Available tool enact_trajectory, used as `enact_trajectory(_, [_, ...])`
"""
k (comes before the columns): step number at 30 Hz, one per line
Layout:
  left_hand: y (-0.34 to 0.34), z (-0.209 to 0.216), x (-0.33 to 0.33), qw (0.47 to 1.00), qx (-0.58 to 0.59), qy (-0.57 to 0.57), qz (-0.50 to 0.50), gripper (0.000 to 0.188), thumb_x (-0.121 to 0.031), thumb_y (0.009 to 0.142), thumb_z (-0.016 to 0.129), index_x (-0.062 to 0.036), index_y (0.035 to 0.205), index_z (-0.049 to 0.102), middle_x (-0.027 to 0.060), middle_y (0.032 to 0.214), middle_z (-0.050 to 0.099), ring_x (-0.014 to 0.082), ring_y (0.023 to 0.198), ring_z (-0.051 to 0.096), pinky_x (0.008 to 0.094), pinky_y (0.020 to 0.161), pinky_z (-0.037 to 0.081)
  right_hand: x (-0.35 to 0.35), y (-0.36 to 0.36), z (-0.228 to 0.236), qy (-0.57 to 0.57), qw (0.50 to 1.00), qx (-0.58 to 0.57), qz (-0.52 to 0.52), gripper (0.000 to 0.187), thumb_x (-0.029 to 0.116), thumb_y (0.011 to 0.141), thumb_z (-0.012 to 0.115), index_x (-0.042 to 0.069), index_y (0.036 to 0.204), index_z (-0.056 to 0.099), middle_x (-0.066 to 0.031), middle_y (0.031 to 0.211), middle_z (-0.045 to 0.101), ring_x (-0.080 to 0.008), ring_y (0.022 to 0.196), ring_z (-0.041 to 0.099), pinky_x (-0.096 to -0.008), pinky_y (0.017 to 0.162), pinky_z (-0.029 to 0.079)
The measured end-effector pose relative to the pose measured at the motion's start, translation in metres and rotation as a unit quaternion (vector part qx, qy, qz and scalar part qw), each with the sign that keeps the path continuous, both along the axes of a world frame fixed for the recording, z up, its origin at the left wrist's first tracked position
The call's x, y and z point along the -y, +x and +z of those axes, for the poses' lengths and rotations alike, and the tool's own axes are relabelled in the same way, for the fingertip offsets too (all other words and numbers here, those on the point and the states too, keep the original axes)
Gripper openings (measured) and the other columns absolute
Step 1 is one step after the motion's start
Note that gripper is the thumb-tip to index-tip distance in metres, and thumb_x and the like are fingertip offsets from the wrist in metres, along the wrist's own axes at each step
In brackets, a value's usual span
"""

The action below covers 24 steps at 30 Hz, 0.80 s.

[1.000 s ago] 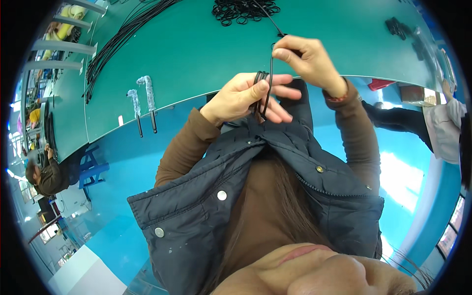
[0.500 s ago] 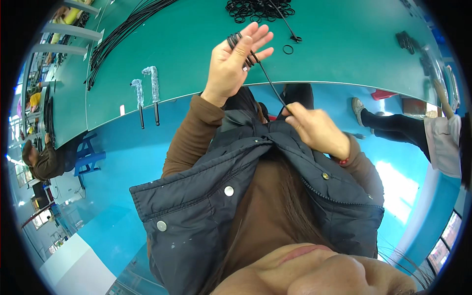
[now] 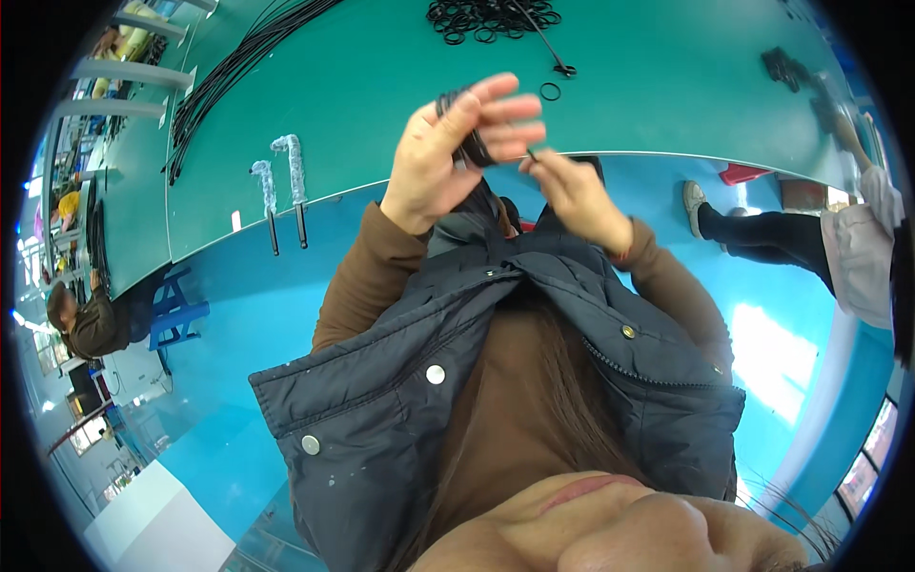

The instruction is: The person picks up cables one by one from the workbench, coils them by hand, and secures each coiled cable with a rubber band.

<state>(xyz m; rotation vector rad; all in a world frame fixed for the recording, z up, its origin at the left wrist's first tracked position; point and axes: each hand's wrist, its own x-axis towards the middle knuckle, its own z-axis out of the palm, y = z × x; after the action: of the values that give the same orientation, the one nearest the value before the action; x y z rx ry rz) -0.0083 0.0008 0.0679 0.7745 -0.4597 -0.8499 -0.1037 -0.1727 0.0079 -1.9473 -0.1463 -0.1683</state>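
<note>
A thin black cord (image 3: 475, 149) is wound in several turns around the fingers of my left hand (image 3: 431, 160), which is raised over the near edge of the green table (image 3: 381, 110). The left thumb lies across the turns while the fingertips stick out past them. Close to those fingertips, my right hand (image 3: 579, 202) is closed in a pinch on the cord's loose end, partly blurred. Beyond my hands, a single black ring (image 3: 550, 92) lies on the table beside a thin black rod (image 3: 538, 40) with a small knob-like end.
A pile of black rings (image 3: 486, 21) sits at the far middle. Long black cords (image 3: 233, 78) spread at the far left. Two plastic-wrapped angled tools (image 3: 294, 172) overhang the near edge. A dark bundle (image 3: 783, 69) lies right. People are at left (image 3: 105, 319) and right (image 3: 853, 248).
My right hand has moved up and inward, close to my left fingertips. The free stretch of cord between the hands has become much shorter. My left hand has shifted slightly nearer to me.
</note>
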Motion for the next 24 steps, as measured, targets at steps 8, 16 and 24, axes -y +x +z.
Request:
enact_trajectory(8, [0.007,-0.021,0.015,0.976,0.142,0.060,0.152,0.040,-0.018,0.098,0.044,0.0055,0.130,0.043,0.0224,0.129,0.050,0.0351,0.117,0.052,0.0411,0.095,0.048,0.004,-0.025,0.055,-0.314,0.939,0.139,0.007,0.011,0.010,0.082,0.060,0.003,0.087,0.054,-0.0134,0.072,0.059,-0.0279,0.063,0.059,-0.0372,0.053,0.045])
enact_trajectory(16, [-0.009,-0.025,0.019,0.959,0.255,0.123,0.001,0.029,-0.017,0.098,0.046,0.0038,0.116,0.054,0.0128,0.099,0.064,0.0232,0.097,0.062,0.0333,0.085,0.050,0.032,0.047,0.046,-0.148,0.952,0.269,0.011,0.014,0.014,0.090,0.052,0.006,0.097,0.061,-0.0041,0.081,0.061,-0.0178,0.070,0.058,-0.0254,0.060,0.044])
enact_trajectory(24, [-0.004,-0.025,0.020,0.956,0.281,0.088,-0.020,0.023,-0.020,0.097,0.048,0.0011,0.101,0.056,0.0065,0.080,0.059,0.0189,0.082,0.062,0.0295,0.076,0.050,0.011,0.042,0.043,0.426,0.868,-0.133,0.217,0.049,0.039,0.095,0.045,0.004,0.128,0.048,0.0001,0.079,0.055,-0.0045,0.064,0.050,-0.0178,0.058,0.041])
